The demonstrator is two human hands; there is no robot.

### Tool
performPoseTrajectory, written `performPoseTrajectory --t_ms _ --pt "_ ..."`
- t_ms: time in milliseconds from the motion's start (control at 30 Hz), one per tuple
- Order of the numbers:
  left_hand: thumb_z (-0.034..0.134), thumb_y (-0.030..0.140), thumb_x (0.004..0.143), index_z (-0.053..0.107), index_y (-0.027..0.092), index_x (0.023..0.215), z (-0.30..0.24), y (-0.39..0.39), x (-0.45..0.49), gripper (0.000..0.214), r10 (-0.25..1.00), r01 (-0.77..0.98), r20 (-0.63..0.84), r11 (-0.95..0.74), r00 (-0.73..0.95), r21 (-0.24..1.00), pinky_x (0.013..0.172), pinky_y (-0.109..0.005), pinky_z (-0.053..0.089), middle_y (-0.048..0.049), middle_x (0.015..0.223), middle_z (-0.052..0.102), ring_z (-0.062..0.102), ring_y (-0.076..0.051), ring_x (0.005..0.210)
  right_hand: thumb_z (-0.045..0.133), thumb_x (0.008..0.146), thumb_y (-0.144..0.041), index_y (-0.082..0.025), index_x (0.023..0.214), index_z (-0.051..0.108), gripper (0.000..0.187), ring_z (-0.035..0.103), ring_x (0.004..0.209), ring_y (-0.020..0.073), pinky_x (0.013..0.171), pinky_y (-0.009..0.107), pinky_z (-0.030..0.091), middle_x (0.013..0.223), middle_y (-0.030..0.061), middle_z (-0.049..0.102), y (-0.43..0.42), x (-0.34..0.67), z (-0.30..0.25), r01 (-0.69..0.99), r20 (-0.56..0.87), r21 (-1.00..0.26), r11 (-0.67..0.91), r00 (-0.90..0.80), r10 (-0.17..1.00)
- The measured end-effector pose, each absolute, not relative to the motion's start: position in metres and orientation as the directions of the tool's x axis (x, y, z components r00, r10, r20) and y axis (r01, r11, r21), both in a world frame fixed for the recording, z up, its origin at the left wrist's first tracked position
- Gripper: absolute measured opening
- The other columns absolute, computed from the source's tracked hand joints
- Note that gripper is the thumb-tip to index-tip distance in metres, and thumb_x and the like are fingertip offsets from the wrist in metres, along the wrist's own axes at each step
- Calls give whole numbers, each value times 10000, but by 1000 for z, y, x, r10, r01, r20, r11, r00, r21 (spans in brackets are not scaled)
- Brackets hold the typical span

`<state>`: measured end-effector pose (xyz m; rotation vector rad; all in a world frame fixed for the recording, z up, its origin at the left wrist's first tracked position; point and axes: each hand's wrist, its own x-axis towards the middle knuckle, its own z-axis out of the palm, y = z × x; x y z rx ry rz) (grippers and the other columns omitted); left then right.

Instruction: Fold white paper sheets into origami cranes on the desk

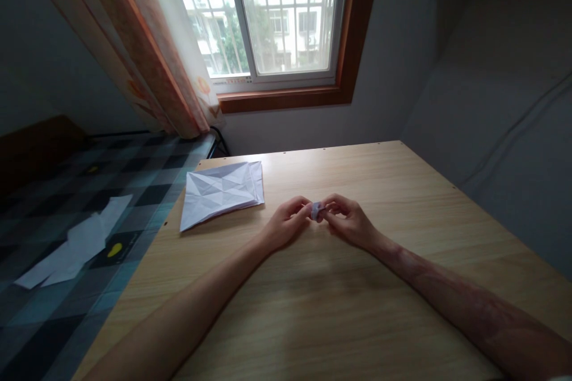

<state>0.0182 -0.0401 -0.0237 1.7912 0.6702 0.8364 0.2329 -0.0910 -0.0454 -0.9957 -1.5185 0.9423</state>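
Holding, both hands: one small pale ring [316, 211], at the centre of the clock, just above the table [415, 208] or on it; which, cannot be told. Material too small to tell.

Left hand [286, 223]: at nine o'clock of the ring, thumb and fingers pinched narrow on its near side. Forearm enters from seven o'clock.

Right hand [351, 220]: at three o'clock of the ring, thumb and forefinger pinched narrow against it, other fingers curled. Forearm enters from four o'clock.

Paper stack [221, 193], white: between nine and ten o'clock, flat on the table near its left edge; top sheet marked by many crossing creases; apart from both hands.

Bed [152, 184], blue and black check cover: at nine o'clock, beside the table.

Loose paper [84, 247], white, angular pieces: between eight and nine o'clock, on the bed, partly over a dark square with a yellow mark [115, 249].

Curtain [147, 41], orange and cream: between ten and eleven o'clock.

Window [290, 18], brown wooden surround, bars outside: at twelve o'clock.

Cord [518, 125]: between two and three o'clock, along the wall.
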Motion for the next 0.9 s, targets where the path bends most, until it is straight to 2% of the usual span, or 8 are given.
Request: performPoseTrajectory --t_ms 133,300,467,567,900 --pt "652 643 1017 760 164 998 -21 -42 16 491 754 48 251 -350 607 936 845 -308 535 -85 968 762 697 -232 940 714 1016 -553 -236 1053 744 320 730 784 219 704 340 600 950 67 791 -94 237 -40 84 326 -935 345 -181 928" --pt "788 528 958 740 176 1051 -22 -44 14 368 727 29 264 -363 634 931 895 -331 560 -94 1044 746 721 -249 1001 656 1024 -651 -228 1053 728 430 704 822 235 745 344 572 895 54 746 -95 243 -38 33 323 -939 342 -252 912" --pt "741 490 1004 746 181 1035 -20 -46 15 310 697 42 332 -461 635 887 920 -350 567 -105 1057 732 706 -241 1005 788 971 -495 -238 1022 702 276 716 922 233 838 343 587 991 45 747 -95 238 -43 109 279 -945 307 -218 935" --pt "804 481 956 727 186 1018 -20 -49 16 311 693 50 365 -500 621 864 924 -348 572 -101 1062 719 695 -236 1005 812 954 -438 -240 1025 702 237 719 920 220 846 335 589 1002 39 761 -94 235 -45 128 280 -942 311 -209 937" --pt "759 508 992 713 176 1101 -25 -42 13 352 690 25 281 -397 667 917 967 -360 563 -101 1099 720 686 -248 1069 856 923 -459 -225 943 708 278 740 964 227 854 338 610 1024 53 793 -89 236 -52 116 306 -938 327 -164 938"
